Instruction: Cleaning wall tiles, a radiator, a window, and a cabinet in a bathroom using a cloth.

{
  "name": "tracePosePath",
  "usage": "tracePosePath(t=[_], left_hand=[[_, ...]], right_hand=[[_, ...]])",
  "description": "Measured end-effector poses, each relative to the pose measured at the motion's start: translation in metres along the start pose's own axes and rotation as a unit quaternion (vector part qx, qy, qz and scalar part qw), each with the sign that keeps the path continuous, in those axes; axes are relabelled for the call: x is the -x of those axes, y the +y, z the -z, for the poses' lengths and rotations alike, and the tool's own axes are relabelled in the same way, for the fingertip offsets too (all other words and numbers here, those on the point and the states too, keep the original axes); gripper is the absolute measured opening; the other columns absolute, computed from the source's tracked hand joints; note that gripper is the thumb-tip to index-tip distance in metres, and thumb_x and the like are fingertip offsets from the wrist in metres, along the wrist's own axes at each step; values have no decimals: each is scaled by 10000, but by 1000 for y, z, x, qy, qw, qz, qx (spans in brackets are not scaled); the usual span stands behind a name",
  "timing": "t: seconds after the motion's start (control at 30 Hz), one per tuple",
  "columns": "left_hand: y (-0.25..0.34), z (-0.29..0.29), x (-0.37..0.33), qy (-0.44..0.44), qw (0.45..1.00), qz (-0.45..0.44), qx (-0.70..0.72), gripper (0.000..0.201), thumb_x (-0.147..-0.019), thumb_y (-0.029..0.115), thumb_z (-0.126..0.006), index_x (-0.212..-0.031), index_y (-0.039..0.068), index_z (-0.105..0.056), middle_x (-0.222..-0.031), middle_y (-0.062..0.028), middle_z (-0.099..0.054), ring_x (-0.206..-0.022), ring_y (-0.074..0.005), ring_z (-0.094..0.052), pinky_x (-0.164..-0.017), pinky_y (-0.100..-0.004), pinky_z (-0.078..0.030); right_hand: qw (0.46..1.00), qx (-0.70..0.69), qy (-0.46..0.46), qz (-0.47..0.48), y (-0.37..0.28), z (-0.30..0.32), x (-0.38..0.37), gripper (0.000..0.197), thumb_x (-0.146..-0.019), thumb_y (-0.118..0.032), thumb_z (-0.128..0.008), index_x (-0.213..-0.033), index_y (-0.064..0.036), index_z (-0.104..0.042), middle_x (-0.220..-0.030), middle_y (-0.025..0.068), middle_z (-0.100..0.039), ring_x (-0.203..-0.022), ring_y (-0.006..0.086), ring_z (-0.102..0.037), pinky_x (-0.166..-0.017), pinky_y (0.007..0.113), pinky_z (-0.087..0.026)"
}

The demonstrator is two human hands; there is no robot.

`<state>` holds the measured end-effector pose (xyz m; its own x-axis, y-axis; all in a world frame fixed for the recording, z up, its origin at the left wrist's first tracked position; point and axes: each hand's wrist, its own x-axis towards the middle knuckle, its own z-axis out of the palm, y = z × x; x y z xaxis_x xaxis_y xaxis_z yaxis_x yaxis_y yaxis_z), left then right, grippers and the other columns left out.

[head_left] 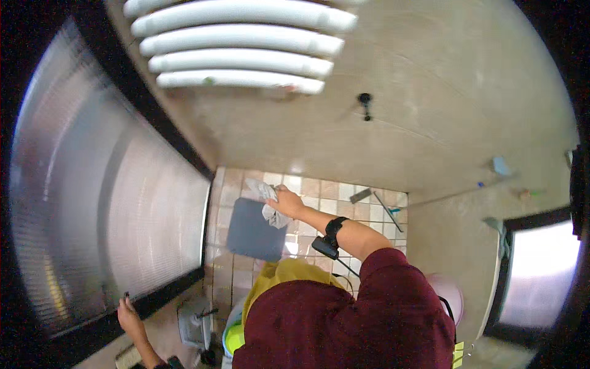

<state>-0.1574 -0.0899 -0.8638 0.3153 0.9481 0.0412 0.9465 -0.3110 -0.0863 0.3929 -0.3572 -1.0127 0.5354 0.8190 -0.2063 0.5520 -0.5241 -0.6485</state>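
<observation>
My right hand (287,203) is closed round a crumpled pale grey cloth (275,215), part of which hangs out past the fingers. Below it on the tiled floor lies a dark grey mat (252,237) with rounded corners. At the lower left my left hand (129,318) is raised beside the dark frame (98,323) of a large ribbed translucent panel (141,203). Its fingers look drawn together, with a small dark spot at their tips; what they hold, if anything, cannot be made out.
White radiator tubes (239,46) jut from the beige wall above, near a black wall fitting (365,104). A long-handled tool (387,212) and a grey rectangular piece (361,195) lie at the floor's far right. A bright window (538,270) is at the right; a lime-green item (235,338) is low left.
</observation>
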Motion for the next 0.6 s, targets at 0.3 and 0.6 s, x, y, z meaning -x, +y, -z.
tracePosePath(t=[0.3,0.6], left_hand=[[-21,-51,-45,-68,997,0,43,387,-997,352,-454,-1090,44,-670,-919,-242,-669,-818,-369,-647,-687,-435,-507],[10,-43,-26,-44,998,-45,-15,339,-931,387,-520,-1021,110,-695,-1014,-155,-666,-926,-284,-631,-768,-423,-485]], right_hand=[[976,-48,119,-174,122,99,176,670,-876,-566,-525,-980,88,-629,-1028,342,-598,-995,452,-589,-888,481,-467],[939,-37,202,-277,217,118,312,786,-855,-678,-480,-936,89,-633,-927,319,-644,-919,448,-637,-802,485,-498]])
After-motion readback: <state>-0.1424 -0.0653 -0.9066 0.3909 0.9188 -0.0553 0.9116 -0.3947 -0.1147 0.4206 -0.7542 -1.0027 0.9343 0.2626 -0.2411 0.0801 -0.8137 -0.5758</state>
